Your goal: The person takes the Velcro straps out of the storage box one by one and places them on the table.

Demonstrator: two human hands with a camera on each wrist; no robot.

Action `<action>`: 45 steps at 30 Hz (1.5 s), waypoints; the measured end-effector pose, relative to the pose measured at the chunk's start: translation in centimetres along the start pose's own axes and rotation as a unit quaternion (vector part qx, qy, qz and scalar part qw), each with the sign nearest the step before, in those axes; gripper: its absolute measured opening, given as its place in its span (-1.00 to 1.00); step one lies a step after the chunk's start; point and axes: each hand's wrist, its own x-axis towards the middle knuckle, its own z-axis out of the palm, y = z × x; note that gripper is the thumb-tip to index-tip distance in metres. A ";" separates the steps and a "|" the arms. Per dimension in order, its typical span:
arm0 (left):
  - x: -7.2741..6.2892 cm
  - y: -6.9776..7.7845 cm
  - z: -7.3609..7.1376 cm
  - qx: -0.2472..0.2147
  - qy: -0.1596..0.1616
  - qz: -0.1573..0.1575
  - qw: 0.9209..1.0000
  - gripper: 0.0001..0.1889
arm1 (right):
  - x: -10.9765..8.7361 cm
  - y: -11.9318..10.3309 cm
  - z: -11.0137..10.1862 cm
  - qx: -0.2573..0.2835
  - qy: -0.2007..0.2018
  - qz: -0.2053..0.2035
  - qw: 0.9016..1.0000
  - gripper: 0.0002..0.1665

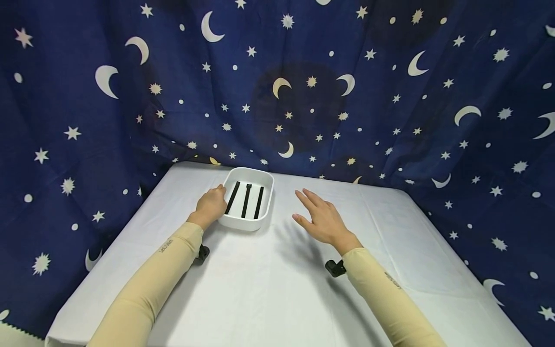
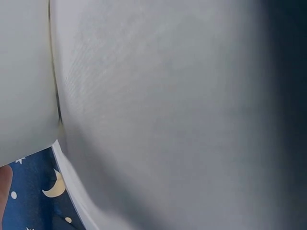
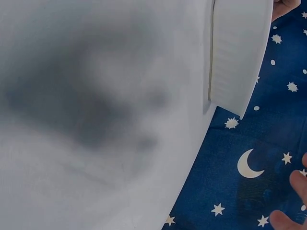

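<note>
White bin point(image 1: 240, 223) sits toward the back of the cloth-covered table point(image 1: 269, 289), a bit L of center, w/ three black strips point(image 1: 245, 202) inside, lying side by side and running roughly near-to-far. Middle one has a little knob at its far end. Bin's long axis points away from you too, far end leaning slightly R.

Main thing spatially imo: bin is btwn your hands but way nearer the L one. Your L hand point(image 1: 211, 206) is right at the bin's L side, fingers bent on the rim and pinching it afaict. Wrist views only catch bits of it, so can't tell where each finger sits. Your R hand point(image 1: 322, 219) hovers over the table, well R of the bin, touching nothing, fingers loose & spread, thumb out to the side. From there the strips lie off to the L, past the bin's R wall.

Edges: bin's far end is near the table's back edge w/ the star-and-moon curtain point(image 1: 312, 48) behind, so little room that way. More room toward you and to the R, tbh.
</note>
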 end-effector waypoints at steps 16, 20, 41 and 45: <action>-1.4 1.4 -0.4 0.017 -0.010 -0.003 1.000 -0.52 | 0.3 -0.6 0.5 -0.004 -0.009 -0.005 1.000 -0.18; -1.6 1.7 -0.3 0.023 -0.009 -0.003 1.000 -0.53 | 0.4 -0.8 0.5 0.000 -0.009 -0.004 1.000 -0.18; -1.7 2.0 -0.1 0.028 -0.023 -0.013 0.999 -0.48 | 3.2 -3.5 1.3 0.035 -0.013 -0.022 0.999 -0.19; -1.7 2.0 0.0 0.027 -0.025 -0.013 0.999 -0.50 | 3.7 -4.0 1.7 0.037 -0.016 -0.024 0.999 -0.19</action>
